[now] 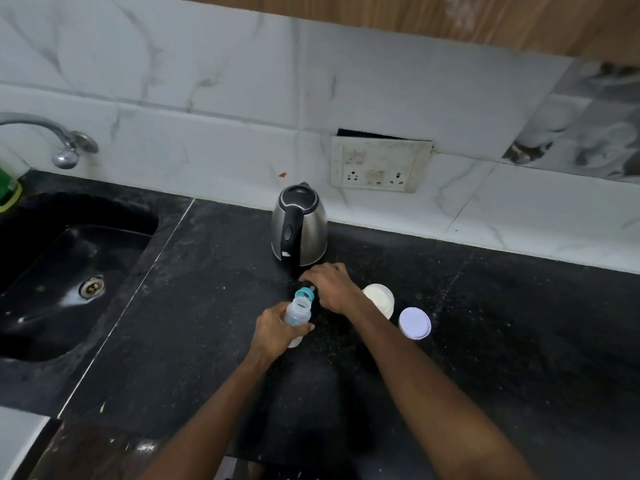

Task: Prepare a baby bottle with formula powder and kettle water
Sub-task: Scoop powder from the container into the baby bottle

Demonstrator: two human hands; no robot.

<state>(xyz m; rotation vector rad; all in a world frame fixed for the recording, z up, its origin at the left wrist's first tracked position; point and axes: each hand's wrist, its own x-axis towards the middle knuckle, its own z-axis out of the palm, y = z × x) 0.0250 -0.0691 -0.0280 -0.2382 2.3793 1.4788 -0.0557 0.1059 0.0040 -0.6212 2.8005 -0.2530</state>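
Baby bottle (298,315) stands, or leans slightly, on the dark stone surface (207,306) just in front of the kettle (299,225). Left hand (277,329) wraps its lower body, thumb across the front; reads as steadying it so the neck stays put.

Right hand (334,287) sits just beyond the bottle's mouth, fingers curled down over something small and dark. What it pinches is hidden by the knuckles, possibly a scoop handle; cannot tell. The teal collar (306,294) sits at the bottle's neck, beside that hand; whether it is screwed on or only resting there is unclear.

Formula tub (379,297) is open, pale powder showing, just right of the right wrist and within easy reach for scooping. Its lid (414,323) lies flat on the surface beside it, out of the working path.

Kettle has lid down, handle turned toward the person, presumably for a ready grab. No cord visible to the wall socket (379,164).

Sink (69,265) and tap (65,143) lie well left.

Judgement: powder stage in hand; water not yet poured.
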